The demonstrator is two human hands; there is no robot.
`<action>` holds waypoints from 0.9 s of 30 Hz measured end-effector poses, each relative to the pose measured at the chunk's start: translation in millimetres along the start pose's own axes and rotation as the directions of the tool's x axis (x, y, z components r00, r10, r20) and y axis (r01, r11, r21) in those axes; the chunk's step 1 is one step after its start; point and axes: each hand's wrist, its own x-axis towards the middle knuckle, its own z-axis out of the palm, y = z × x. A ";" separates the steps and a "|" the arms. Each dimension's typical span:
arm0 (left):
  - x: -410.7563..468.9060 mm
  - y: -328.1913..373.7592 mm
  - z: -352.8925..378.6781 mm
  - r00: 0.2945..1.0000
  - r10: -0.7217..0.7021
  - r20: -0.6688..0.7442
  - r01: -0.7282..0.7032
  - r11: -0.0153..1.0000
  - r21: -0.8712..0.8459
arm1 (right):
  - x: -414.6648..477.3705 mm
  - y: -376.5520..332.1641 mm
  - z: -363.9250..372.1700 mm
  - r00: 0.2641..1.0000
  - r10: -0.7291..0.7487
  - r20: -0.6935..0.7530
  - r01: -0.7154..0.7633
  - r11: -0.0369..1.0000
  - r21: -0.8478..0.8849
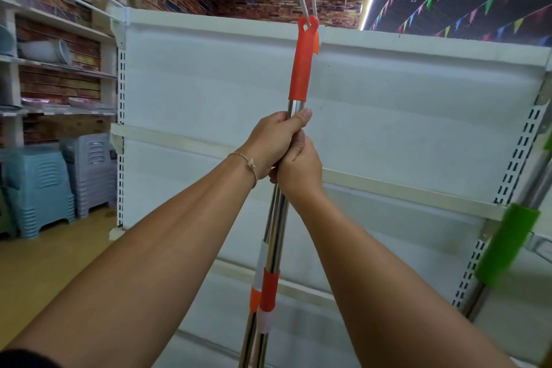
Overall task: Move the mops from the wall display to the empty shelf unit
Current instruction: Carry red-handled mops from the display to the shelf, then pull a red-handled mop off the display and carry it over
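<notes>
Two mop handles (279,218) stand upright, pressed together, before the shelf unit (209,84). The left hand (276,140) grips them above, the right hand (298,172) just below, touching it. Open floor (44,263) lies left. The mop heads are cut off below. A green-gripped handle (507,245), blurred, leans at the unit's right edge.

Both arms (167,233) reach forward, left grip (276,140) stacked just above and touching right grip (298,169), each curled tight.

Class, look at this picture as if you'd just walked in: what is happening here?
A person holds two shiny steel mop poles with orange-red plastic grips upright together, left hand gripping just above right hand. The poles are in front of the white metal shelf unit. A green-gripped pole leans by its right end.
</notes>
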 end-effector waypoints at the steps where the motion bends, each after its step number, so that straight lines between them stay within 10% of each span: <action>1: -1.4 -0.2 0.5 1.000 0.005 -0.001 -0.005 1.000 -0.001 | -0.4 -1.0 -0.5 1.000 0.004 0.005 -0.004 1.000 -0.014; 11: -35.6 -14.3 -2.5 0.998 -0.047 -0.033 0.053 0.970 0.236 | -28.2 -15.7 -43.3 0.989 0.134 0.061 -0.114 0.960 -0.256; 17: -70.2 -8.3 -15.3 0.967 0.245 -0.067 -0.178 0.841 0.511 | -58.6 -13.0 -56.5 0.981 0.194 0.016 -0.183 0.948 -0.260; 27: -113.4 8.1 35.4 0.947 0.114 0.300 -0.193 0.949 0.250 | -116.1 -24.4 -122.7 0.965 0.145 -0.219 -0.205 0.937 -0.282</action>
